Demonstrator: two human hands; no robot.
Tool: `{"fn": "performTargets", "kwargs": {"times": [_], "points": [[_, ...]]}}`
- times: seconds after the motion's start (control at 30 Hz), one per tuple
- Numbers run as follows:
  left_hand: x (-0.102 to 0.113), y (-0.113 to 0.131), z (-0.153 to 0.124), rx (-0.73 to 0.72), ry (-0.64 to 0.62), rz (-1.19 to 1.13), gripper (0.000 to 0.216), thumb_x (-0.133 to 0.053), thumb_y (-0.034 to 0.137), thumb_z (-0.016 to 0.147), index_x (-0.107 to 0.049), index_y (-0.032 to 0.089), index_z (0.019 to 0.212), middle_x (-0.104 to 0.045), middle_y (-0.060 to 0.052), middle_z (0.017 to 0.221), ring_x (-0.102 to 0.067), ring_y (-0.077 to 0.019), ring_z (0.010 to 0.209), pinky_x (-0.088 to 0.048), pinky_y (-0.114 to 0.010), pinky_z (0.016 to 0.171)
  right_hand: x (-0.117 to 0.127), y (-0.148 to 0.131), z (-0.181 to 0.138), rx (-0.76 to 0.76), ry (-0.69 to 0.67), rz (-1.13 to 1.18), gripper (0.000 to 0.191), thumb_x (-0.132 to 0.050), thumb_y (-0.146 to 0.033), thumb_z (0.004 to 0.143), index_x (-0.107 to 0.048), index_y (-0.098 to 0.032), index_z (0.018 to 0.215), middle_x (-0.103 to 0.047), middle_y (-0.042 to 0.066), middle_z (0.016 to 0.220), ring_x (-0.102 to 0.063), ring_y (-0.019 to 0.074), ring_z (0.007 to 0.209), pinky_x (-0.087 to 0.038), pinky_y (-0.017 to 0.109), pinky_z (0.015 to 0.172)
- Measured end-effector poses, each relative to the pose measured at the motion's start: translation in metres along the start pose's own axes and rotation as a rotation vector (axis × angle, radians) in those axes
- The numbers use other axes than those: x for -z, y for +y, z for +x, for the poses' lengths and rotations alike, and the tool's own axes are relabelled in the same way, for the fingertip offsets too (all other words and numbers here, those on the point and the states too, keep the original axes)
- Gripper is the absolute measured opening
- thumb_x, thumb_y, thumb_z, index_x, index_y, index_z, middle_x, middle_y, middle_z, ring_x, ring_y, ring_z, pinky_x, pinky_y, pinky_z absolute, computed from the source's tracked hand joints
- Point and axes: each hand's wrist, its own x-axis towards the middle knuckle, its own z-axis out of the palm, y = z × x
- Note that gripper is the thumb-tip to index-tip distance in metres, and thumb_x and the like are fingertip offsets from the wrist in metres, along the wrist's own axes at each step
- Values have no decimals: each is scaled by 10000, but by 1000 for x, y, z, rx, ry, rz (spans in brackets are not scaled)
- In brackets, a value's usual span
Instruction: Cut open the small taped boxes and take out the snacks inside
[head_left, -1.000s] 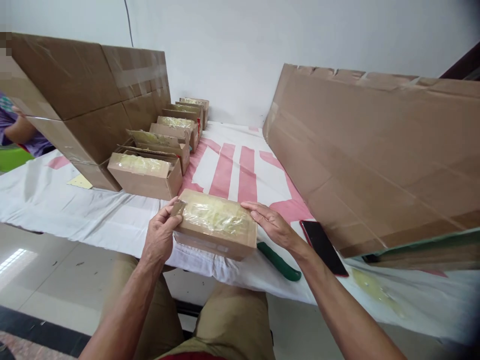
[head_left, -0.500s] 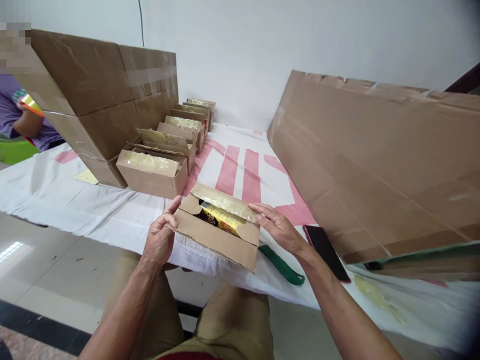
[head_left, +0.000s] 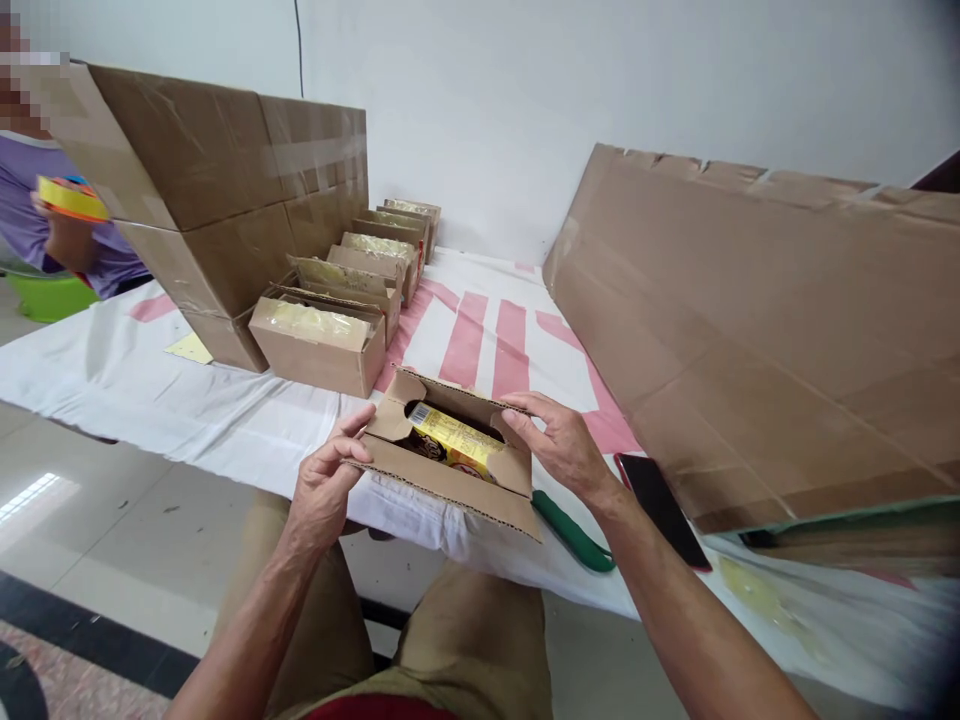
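A small brown cardboard box (head_left: 450, 482) lies at the near edge of the table with its top flaps spread. Inside it shows a yellow packet (head_left: 455, 451) beside something dark. My left hand (head_left: 324, 484) pinches the box's left flap. My right hand (head_left: 556, 443) grips the far right flap and corner. Both hands hold the box from opposite ends.
A row of several small taped boxes (head_left: 322, 342) runs back along large stacked cartons (head_left: 210, 190) on the left. A big flattened cardboard sheet (head_left: 757, 320) leans at right. A green-handled tool (head_left: 574, 532) and a dark phone (head_left: 664, 510) lie by my right wrist. Another person with a yellow tape roll (head_left: 71, 198) is at far left.
The taped top of the box has been pulled open; its flaps now stand apart and the yellow packet inside shows. My hands stayed at either end.
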Motion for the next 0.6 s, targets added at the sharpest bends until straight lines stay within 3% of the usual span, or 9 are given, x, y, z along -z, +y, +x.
{"fn": "performTargets", "kwargs": {"times": [0.13, 0.27, 0.5, 0.6], "points": [[8, 4, -17, -3, -48, 113, 142, -724, 257, 873, -706, 211, 740, -577, -88, 1521, -513, -303, 1427, -342, -493, 1213, -1, 5, 12, -87, 50, 166, 319, -597, -481, 894, -720, -210, 1007, -771, 59, 996, -704, 248, 939, -545, 381, 843], [11, 7, -24, -58, -90, 232, 128, -666, 176, 880, -713, 226, 771, -659, -82, 1421, -521, -289, 1423, -360, -484, 1207, -5, 16, 31, -166, 73, 178, 374, -603, -509, 870, -678, -197, 1061, -751, 84, 1064, -692, 247, 957, -541, 389, 843], [8, 10, -18, -216, -120, 354, 223, -597, 45, 820, -712, 236, 803, -745, -70, 1267, -539, -285, 1405, -420, -514, 1167, -10, 23, 56, -255, 62, -202, 458, -593, -450, 857, -631, -193, 1233, -699, 148, 1248, -657, 324, 1073, -502, 473, 907], [7, 11, -17, -285, -136, 378, 281, -575, 11, 796, -720, 248, 837, -761, -52, 1222, -567, -270, 1374, -449, -507, 1149, -12, 13, 53, -168, 108, -515, 476, -625, -364, 848, -617, -173, 1285, -680, 178, 1267, -622, 364, 1131, -460, 504, 943]]}}
